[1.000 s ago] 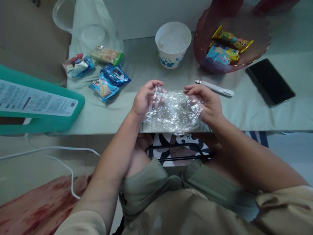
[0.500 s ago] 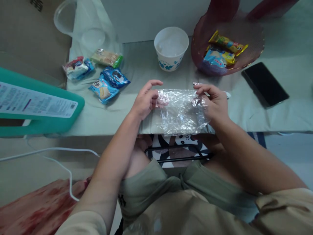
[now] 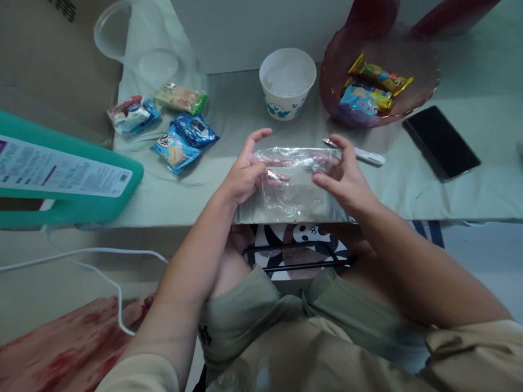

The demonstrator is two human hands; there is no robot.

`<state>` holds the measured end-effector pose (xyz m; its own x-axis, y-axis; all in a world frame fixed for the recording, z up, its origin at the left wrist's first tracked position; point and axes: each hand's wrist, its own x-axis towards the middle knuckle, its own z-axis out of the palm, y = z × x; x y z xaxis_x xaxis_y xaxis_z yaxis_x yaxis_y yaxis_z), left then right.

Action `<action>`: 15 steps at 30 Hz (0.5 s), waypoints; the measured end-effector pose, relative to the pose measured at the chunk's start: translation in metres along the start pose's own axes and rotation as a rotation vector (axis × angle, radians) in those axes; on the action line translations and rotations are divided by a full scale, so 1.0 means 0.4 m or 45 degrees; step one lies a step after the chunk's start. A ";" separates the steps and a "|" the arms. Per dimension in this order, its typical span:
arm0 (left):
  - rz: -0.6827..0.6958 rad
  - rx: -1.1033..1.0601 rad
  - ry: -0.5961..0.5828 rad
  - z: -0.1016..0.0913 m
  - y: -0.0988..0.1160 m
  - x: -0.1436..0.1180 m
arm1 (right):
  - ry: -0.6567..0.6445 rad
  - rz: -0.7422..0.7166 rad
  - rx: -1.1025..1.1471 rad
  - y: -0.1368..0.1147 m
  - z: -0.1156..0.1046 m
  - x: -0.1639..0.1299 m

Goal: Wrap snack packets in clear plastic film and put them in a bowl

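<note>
A crinkled clear plastic bag (image 3: 296,198) stretches between my two hands above the front of the table. My left hand (image 3: 247,173) grips its left side, the thumb in front; two of its fingers show through the film, and the index finger points up free. On the right side my right hand (image 3: 345,174) holds the film between a bent thumb and fingers, some seen through the plastic. Whether those fingers are inside the bag or behind it, I cannot tell. Just beyond my right hand lies a slim white utility knife (image 3: 370,157), partly covered by the fingers.
A white paper cup (image 3: 287,103) with blue leaves stands ahead. Right of it are a pink glass bowl (image 3: 420,81) of wrapped snacks and a black phone (image 3: 443,141). Several snack packs (image 3: 175,149), a clear plastic tub (image 3: 153,38) and a green jug (image 3: 98,201) occupy the left.
My right hand has shifted slightly left and opened its grip wider, thumb now in front of the film. The bag looks flatter, and more of the knife shows.
</note>
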<state>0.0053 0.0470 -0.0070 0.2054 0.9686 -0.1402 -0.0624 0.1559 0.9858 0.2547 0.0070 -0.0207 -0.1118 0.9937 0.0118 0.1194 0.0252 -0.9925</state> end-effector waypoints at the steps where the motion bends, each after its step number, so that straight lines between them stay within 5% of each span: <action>1: 0.016 -0.004 0.023 0.000 0.005 -0.002 | -0.043 0.093 0.026 -0.013 0.009 -0.002; 4: -0.049 -0.163 -0.039 0.006 0.020 -0.008 | -0.056 0.330 0.089 -0.051 0.031 -0.003; 9: -0.313 -0.170 -0.356 0.025 0.032 -0.012 | 0.094 0.299 0.178 -0.073 0.030 0.008; 15: -0.168 -0.084 -0.277 0.040 0.025 -0.003 | -0.042 0.273 0.001 -0.080 0.019 -0.002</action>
<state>0.0201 0.0444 0.0045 0.4205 0.8757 -0.2372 -0.0835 0.2977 0.9510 0.2433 0.0047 0.0103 -0.1162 0.9721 -0.2038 0.1435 -0.1866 -0.9719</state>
